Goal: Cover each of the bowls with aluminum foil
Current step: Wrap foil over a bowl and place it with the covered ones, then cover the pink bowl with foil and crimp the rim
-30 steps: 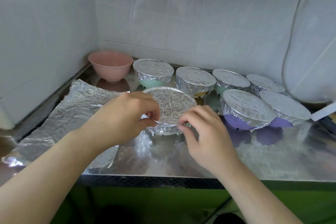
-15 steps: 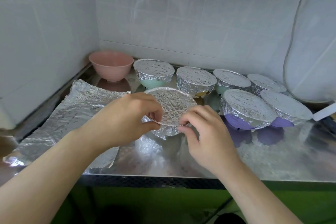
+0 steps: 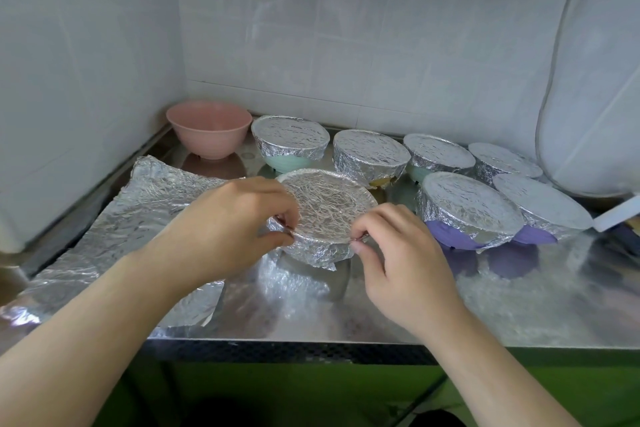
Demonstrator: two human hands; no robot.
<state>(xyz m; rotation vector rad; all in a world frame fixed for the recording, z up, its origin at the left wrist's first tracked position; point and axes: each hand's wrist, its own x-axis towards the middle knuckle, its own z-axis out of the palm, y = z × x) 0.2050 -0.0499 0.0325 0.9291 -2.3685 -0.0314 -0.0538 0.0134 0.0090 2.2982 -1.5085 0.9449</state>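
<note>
Crimping: both hands work the foil at the rim of the front bowl (image 3: 325, 218), the 7th to be wrapped by my count.
Left hand (image 3: 225, 229): fingers curled, pinching the foil edge at the left side of the front bowl's rim.
Right hand (image 3: 398, 253): fingers curled, pinching the foil at the right side of the same rim.
Front bowl: stands on the metal surface (image 3: 519, 305), foil tight across its top, a loose flap hanging down its near side.
Covered bowls: 6 already wrapped, behind and to the right of the front bowl, among them a green bowl (image 3: 289, 147) and a purple bowl (image 3: 464, 215).
Pink bowl (image 3: 209, 128): bare, behind and to the left of the front bowl, in the corner by the wall.
Spare foil sheet (image 3: 114, 236): lies flat, left of the front bowl, under the left forearm.
Next move: likely pressing the hanging flap snug against the bowl's side, then laying the spare sheet over the pink bowl.
</note>
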